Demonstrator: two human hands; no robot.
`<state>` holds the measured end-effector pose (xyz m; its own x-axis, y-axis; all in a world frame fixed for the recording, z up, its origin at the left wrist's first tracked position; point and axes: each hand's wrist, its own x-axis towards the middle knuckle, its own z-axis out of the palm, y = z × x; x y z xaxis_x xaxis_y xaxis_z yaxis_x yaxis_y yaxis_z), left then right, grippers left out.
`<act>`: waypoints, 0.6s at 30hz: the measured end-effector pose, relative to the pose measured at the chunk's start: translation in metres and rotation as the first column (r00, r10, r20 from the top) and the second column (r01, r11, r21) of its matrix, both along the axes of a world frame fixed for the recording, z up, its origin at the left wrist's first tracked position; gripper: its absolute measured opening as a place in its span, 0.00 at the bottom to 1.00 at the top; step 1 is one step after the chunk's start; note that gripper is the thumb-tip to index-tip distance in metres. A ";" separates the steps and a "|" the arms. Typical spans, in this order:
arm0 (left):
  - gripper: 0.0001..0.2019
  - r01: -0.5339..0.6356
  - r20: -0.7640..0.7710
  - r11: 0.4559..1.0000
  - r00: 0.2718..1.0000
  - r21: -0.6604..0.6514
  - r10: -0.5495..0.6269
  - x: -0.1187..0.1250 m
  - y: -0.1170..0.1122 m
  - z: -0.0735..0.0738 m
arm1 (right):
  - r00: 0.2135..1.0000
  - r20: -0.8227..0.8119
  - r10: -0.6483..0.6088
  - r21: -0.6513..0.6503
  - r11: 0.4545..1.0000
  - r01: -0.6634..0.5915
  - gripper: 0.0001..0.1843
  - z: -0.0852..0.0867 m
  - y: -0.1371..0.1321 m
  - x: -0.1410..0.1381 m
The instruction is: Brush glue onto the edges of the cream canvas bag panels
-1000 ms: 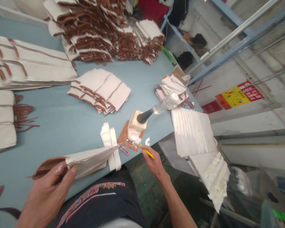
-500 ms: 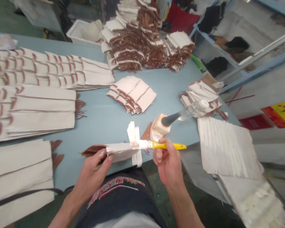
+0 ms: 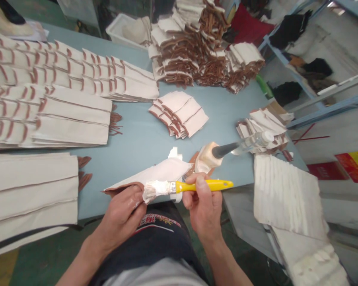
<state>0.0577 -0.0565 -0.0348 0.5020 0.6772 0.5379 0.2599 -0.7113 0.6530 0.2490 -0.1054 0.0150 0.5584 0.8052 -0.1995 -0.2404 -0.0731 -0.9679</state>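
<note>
My right hand is closed around the yellow handle of a paintbrush. White paste coats its bristles, which point left and reach the fingers of my left hand. That hand pinches the near edge of a cream piece with a brown underside, lying slanted at the table's front edge. A white strip-like block shows partly behind the piece. Just right of it stands a paste-smeared cream container with a dark neck and a clear bottle on top.
Overlapping rows of cream pieces cover the table's left side. A small fanned stack lies mid-table, with tall brown-and-cream piles behind. Another bundle and a whitish ridged sheet are at the right.
The brush has moved left, from the white block toward my left hand. The held piece has turned, its cream face now tilted up and reaching right over the block. The view has shifted slightly.
</note>
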 end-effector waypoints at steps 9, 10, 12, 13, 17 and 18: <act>0.13 0.006 -0.028 0.999 1.000 0.031 -0.005 -0.006 -0.004 0.002 | 1.000 -0.031 -0.004 -0.048 0.999 0.002 0.25 -0.009 -0.011 -0.005; 0.13 0.011 -0.028 0.999 1.000 0.038 -0.010 -0.006 -0.004 0.001 | 1.000 -0.027 -0.012 -0.043 0.999 0.011 0.25 -0.009 -0.011 -0.005; 0.12 0.013 -0.031 0.998 0.999 0.057 -0.011 -0.006 -0.005 0.000 | 0.999 -0.031 0.013 -0.044 0.999 -0.014 0.25 -0.010 -0.012 -0.005; 0.12 0.009 -0.035 0.998 0.999 0.062 -0.007 -0.006 -0.005 0.000 | 0.999 -0.039 0.033 -0.048 0.998 -0.035 0.25 -0.010 -0.012 -0.005; 0.13 0.023 -0.034 0.999 0.999 0.032 -0.022 -0.008 -0.005 -0.002 | 0.999 -0.042 0.010 -0.041 0.999 -0.011 0.24 -0.009 -0.014 -0.002; 0.13 0.025 -0.035 0.999 0.999 0.023 -0.024 -0.008 -0.005 -0.001 | 0.999 -0.035 -0.004 -0.028 1.000 0.003 0.25 -0.008 -0.015 -0.002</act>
<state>0.0493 -0.0616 -0.0362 0.5368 0.6522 0.5352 0.2649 -0.7326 0.6270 0.2468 -0.1200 0.0067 0.5533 0.7971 -0.2421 -0.2749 -0.0996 -0.9563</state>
